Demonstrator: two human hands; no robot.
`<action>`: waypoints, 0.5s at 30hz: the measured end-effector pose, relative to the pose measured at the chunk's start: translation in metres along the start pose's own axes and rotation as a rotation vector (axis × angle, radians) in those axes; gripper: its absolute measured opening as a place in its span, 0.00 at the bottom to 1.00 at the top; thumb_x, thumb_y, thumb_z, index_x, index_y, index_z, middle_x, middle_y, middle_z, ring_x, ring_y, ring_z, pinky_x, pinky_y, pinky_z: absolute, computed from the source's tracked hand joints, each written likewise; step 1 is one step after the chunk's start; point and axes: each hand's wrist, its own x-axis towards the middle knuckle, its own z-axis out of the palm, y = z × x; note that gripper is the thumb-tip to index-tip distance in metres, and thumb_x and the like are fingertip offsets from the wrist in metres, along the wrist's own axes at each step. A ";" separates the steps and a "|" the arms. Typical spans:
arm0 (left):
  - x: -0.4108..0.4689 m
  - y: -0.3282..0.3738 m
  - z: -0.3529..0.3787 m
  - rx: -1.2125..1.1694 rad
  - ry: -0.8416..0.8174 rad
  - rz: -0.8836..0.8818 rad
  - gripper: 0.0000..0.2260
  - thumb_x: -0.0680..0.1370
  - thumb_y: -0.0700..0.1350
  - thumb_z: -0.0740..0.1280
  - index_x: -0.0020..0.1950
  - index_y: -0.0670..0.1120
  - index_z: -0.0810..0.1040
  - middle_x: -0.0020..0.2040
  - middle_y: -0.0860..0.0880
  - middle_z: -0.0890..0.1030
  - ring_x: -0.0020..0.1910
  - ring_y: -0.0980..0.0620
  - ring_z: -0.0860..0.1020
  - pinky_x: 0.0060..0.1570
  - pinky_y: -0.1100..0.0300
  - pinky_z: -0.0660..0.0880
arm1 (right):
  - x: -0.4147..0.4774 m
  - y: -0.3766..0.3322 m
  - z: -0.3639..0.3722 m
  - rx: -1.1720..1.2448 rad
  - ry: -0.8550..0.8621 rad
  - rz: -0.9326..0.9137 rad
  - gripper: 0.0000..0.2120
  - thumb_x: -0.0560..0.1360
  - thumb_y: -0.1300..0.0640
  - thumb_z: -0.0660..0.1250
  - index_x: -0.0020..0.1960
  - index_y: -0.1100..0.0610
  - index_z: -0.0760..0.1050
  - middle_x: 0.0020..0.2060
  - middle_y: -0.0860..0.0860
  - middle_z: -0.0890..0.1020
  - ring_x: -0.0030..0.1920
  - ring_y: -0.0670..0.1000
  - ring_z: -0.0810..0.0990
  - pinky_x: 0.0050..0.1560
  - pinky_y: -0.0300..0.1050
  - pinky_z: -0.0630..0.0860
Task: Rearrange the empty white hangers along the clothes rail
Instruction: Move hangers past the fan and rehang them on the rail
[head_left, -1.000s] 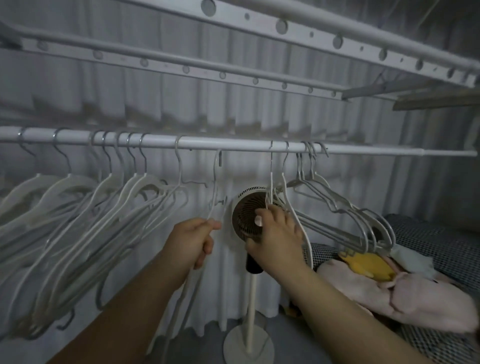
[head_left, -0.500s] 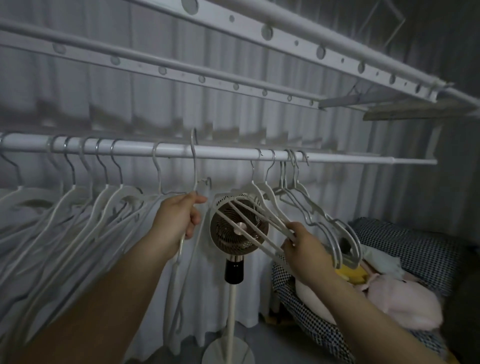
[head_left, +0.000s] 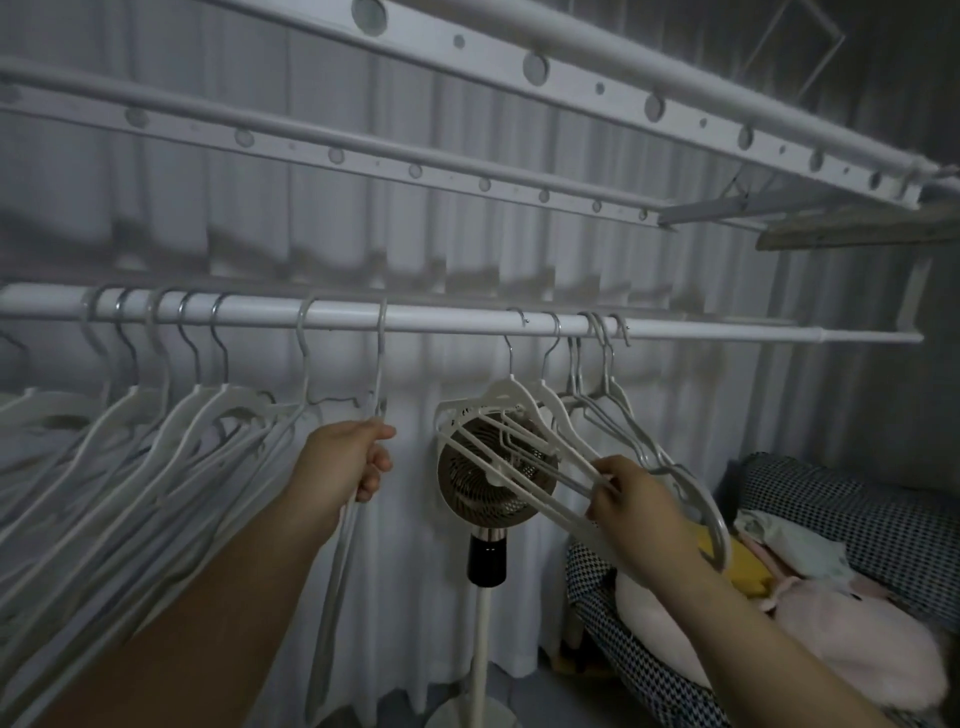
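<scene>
Looked roughly half done. Most empty white plastic hangers (head_left: 156, 431) hung bunched left on the white tubular clothes rail (head_left: 457, 321). Your left hand (head_left: 345, 462) gripped one thin hanger (head_left: 381, 364); your right hand (head_left: 631, 501) pinched two tilted hangers (head_left: 509, 388) (another cluster (head_left: 605, 364) hung farther right).

Rail (head_left: 452, 323) across before me. Large hanger bunch (head_left: 208, 400) on its left, single hanger (head_left: 378, 364) mid-rail, smaller bunch (head_left: 524, 400) further right. Fan (head_left: 483, 488) behind, between my left hand (head_left: 345, 462) and right hand (head_left: 631, 499). Bed (head_left: 883, 525) far right.
</scene>
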 end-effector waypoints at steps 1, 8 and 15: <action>-0.002 0.000 -0.003 0.017 0.013 0.006 0.12 0.79 0.40 0.58 0.36 0.45 0.73 0.28 0.45 0.71 0.11 0.60 0.64 0.14 0.74 0.58 | 0.001 -0.002 0.000 0.007 0.007 -0.006 0.13 0.77 0.63 0.56 0.59 0.61 0.73 0.46 0.60 0.82 0.46 0.59 0.80 0.46 0.50 0.76; -0.022 0.002 -0.021 0.166 0.123 0.197 0.10 0.77 0.38 0.62 0.58 0.44 0.72 0.37 0.48 0.76 0.30 0.54 0.73 0.28 0.64 0.70 | 0.023 -0.020 0.008 0.029 0.004 -0.008 0.14 0.76 0.64 0.56 0.59 0.61 0.73 0.50 0.61 0.82 0.51 0.60 0.80 0.48 0.47 0.74; -0.048 0.011 -0.044 0.308 0.144 0.513 0.11 0.74 0.34 0.65 0.39 0.50 0.77 0.38 0.58 0.79 0.32 0.72 0.75 0.38 0.80 0.69 | 0.017 -0.026 0.022 -0.177 -0.288 0.059 0.12 0.76 0.63 0.60 0.57 0.59 0.77 0.49 0.57 0.84 0.46 0.55 0.81 0.46 0.44 0.76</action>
